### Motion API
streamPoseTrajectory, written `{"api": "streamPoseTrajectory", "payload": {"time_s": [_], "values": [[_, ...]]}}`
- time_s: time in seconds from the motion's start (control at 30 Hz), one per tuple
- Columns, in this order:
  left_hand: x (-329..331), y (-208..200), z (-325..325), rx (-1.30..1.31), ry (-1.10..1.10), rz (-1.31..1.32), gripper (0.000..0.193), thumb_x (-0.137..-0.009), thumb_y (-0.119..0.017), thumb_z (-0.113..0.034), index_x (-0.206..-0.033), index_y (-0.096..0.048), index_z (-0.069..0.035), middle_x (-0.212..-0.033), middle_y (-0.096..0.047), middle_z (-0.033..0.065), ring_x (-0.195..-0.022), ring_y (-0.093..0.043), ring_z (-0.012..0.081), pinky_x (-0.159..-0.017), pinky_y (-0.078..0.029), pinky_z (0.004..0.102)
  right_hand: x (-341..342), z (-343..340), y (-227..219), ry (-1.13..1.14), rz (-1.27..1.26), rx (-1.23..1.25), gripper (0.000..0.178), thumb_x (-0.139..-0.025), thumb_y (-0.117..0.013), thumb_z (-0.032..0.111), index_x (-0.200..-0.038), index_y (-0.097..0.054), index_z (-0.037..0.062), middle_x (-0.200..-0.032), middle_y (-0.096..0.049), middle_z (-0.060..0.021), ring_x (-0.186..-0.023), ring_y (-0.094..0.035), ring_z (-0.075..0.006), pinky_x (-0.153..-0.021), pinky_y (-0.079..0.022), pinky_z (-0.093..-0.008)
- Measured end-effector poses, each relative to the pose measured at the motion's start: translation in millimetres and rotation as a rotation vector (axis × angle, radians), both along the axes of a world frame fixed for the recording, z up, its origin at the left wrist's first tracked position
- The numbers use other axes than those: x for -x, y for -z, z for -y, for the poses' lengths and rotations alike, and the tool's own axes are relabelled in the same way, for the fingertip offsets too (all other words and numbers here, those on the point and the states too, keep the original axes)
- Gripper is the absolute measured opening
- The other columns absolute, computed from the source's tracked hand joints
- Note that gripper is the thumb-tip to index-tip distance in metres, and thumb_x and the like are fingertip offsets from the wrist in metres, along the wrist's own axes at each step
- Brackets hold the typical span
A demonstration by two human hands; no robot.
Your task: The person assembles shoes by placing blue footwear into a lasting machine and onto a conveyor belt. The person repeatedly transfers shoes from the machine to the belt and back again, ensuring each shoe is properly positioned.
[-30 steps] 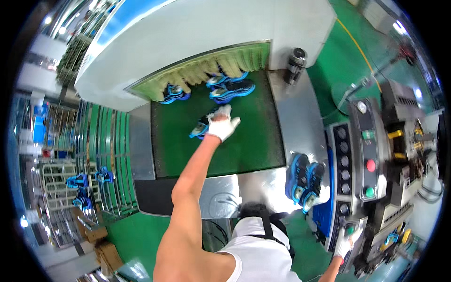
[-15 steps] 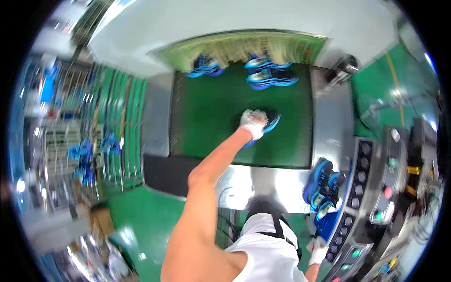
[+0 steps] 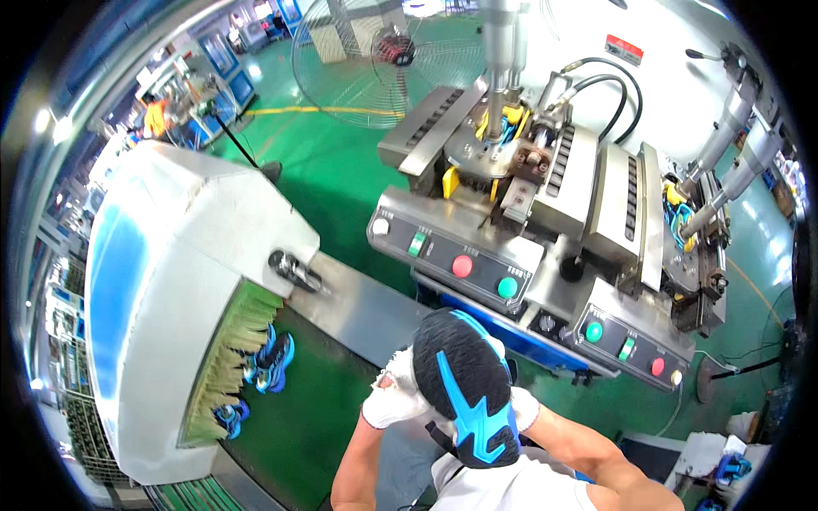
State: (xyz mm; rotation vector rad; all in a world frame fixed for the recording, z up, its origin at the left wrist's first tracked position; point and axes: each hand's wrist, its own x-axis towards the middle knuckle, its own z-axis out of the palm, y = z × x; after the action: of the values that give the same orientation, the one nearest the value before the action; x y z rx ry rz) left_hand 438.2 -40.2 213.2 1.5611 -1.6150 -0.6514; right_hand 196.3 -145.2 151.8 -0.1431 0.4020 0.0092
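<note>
A black and bright-blue sports shoe (image 3: 498, 400) is held up in front of my body, its patterned sole facing up. My left hand (image 3: 396, 393), in a white knitted glove, grips the shoe's left edge with bent fingers. My right hand (image 3: 526, 409), gloved the same way, is closed against the shoe's right side; its fingers are mostly hidden behind the shoe. On the green conveyor belt (image 3: 319, 409) to the left, one blue and black shoe (image 3: 273, 364) lies by the bristle curtain (image 3: 223, 375), with another shoe (image 3: 230, 417) nearer me.
A white machine housing (image 3: 187, 230) stands over the belt at left. Ahead, a two-station press (image 3: 511, 213) has control panels (image 3: 460, 260) with coloured buttons. A wire-caged fan (image 3: 392, 51) stands beyond. Another control panel (image 3: 630, 336) projects at right, near my right arm.
My view has swung right, from the belt to the press. My left hand has left the shoe on the belt; both hands now hold a shoe up, sole upward.
</note>
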Motion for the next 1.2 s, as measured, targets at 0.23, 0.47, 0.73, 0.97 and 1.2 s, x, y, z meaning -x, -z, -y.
{"api": "streamPoseTrajectory", "payload": {"time_s": [0.23, 0.47, 0.73, 0.97, 1.2], "values": [[40.7, -34.9, 111.9, -0.032, -0.261, -0.208, 0.056, -0.091, -0.072, -0.011, -0.142, -0.053, -0.001, -0.138, -0.06, 0.0191, -0.124, -0.062, 0.0295, -0.105, -0.05, 0.039, 93.6, 119.1, -9.5, 0.374, -0.052, 0.324, 0.067, -0.096, -0.062, 0.045, -0.146, -0.047, 0.0039, -0.136, -0.059, -0.0208, -0.119, -0.062, -0.0362, -0.099, -0.053, -0.0558], [57.6, -35.3, 174.3, -0.02, -0.314, -0.131, 0.054, -0.095, -0.069, -0.019, -0.143, -0.052, 0.0, -0.14, -0.058, 0.0187, -0.126, -0.061, 0.0302, -0.108, -0.049, 0.0396, 150.4, 173.1, -16.3, 0.793, -0.009, 0.951, 0.069, -0.094, -0.061, 0.048, -0.143, -0.049, 0.0014, -0.132, -0.06, -0.0195, -0.12, -0.061, -0.0361, -0.1, -0.052, -0.0494], [30.6, -66.3, 207.9, 0.087, -0.277, 0.206, 0.057, -0.094, -0.069, -0.03, -0.142, -0.052, -0.004, -0.138, -0.058, 0.0198, -0.128, -0.056, 0.0362, -0.109, -0.045, 0.0428, 115.4, 151.9, -108.1, 0.934, -0.186, 0.278, 0.054, -0.089, -0.073, 0.019, -0.137, -0.054, 0.0025, -0.121, -0.064, -0.011, -0.104, -0.062, -0.0249, -0.069, -0.058, -0.0417], [-11.0, -85.7, 250.3, 0.128, -0.205, 0.391, 0.053, -0.095, -0.066, -0.027, -0.14, -0.054, -0.002, -0.14, -0.057, 0.0204, -0.134, -0.051, 0.0365, -0.115, -0.039, 0.0432, 139.4, 161.8, -55.5, 0.827, -0.204, 0.964, 0.032, -0.094, -0.056, 0.021, -0.121, -0.057, 0.0036, -0.11, -0.062, -0.0084, -0.099, -0.062, -0.0233, -0.089, -0.051, -0.0381], [-51.4, -71.1, 330.1, 0.161, -0.111, 0.501, 0.043, -0.099, -0.056, -0.019, -0.139, -0.055, -0.003, -0.14, -0.057, 0.0216, -0.132, -0.052, 0.0383, -0.114, -0.04, 0.0427, 112.9, 163.1, -141.0, 0.887, -0.158, 0.547, 0.044, -0.081, -0.07, 0.008, -0.124, -0.061, 0.003, -0.1, -0.068, -0.0069, -0.089, -0.068, -0.0209, -0.075, -0.06, -0.0392]]}}
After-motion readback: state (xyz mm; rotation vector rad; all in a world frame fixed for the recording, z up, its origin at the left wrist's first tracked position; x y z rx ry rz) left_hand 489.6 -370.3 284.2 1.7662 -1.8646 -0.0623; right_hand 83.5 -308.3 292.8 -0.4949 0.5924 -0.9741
